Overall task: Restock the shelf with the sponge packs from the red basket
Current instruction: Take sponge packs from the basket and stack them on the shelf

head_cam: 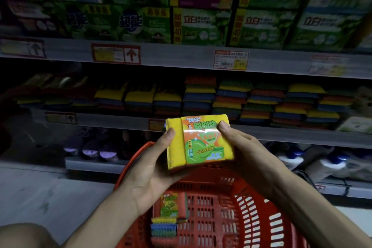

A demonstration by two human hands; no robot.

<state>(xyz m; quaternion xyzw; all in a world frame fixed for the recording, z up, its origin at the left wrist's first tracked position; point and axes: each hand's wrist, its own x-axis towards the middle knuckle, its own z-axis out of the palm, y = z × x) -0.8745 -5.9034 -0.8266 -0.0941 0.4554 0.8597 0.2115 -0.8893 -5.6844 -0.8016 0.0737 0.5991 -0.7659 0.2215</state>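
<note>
The person is showing two bare hands, the left hand and the right hand, both having broad thumbs with short, neatly cut nails, and two slender forearms that are appearing uncovered all the way to the lower edge.

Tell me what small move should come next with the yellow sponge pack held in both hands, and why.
Probably carry the yellow wrapped sponge pack forward onto the lower sponge stacks left of centre. The left hand and right hand grip it above the red plastic basket, and those stacks have room on top.
</note>
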